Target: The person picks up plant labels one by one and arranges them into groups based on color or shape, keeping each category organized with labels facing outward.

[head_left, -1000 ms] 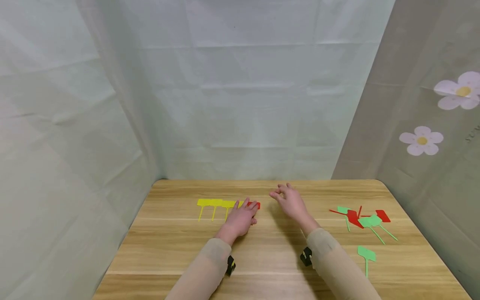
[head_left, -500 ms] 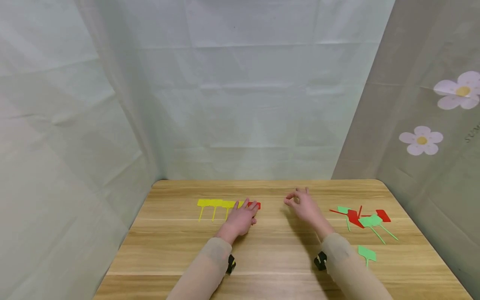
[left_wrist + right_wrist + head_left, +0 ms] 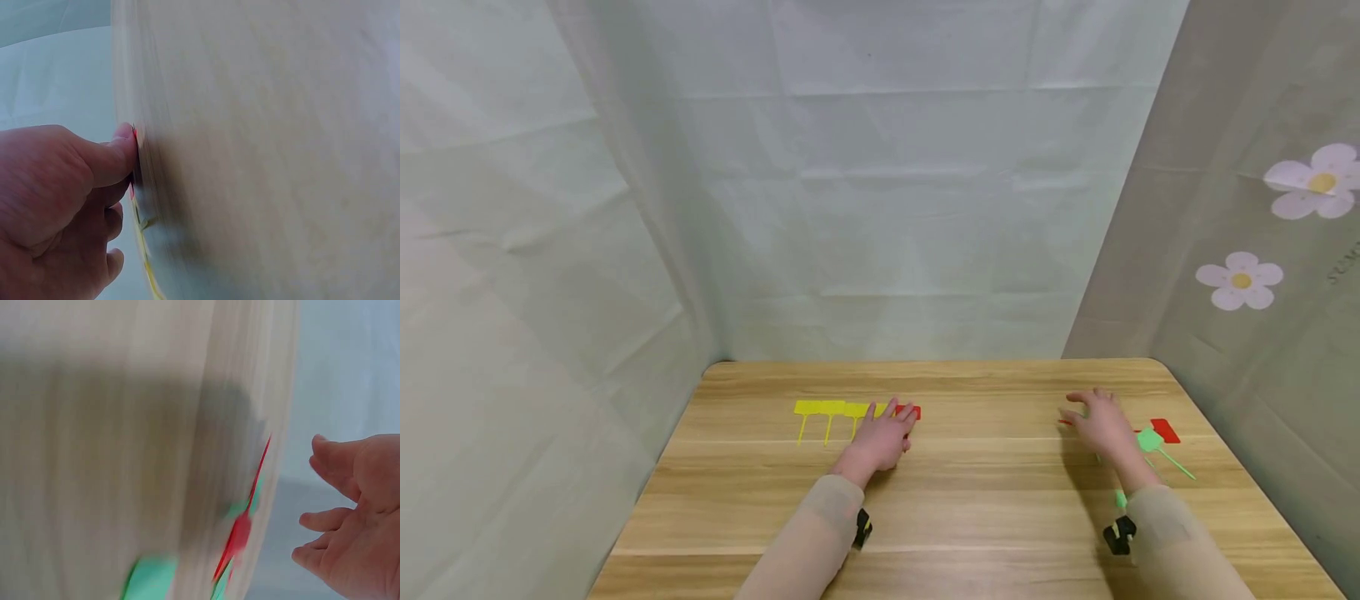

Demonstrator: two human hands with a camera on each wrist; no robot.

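Observation:
My left hand (image 3: 882,437) rests, fingers spread, on a red plant label (image 3: 912,412) at the right end of a row. Several yellow T-shaped plant labels (image 3: 820,407) make up the rest of that row, heads edge to edge and stems toward me. In the left wrist view, thumb and fingertips press down at the red label's edge. Over at the right, my right hand (image 3: 1105,427) hovers above a loose pile, fingers apart and holding nothing. The pile has a red label (image 3: 239,534) and green labels (image 3: 1150,440), partly hidden by that hand.
Another red label (image 3: 1166,431) lies at the pile's right side. A single green label (image 3: 1121,499) nearer to me is mostly covered by the right forearm. Pale cloth (image 3: 880,250) hangs behind the wooden table (image 3: 985,500) and along its sides.
My right hand has moved right, from near the row to over the red and green pile, its fingers parting. The left hand has stayed in place on the row.

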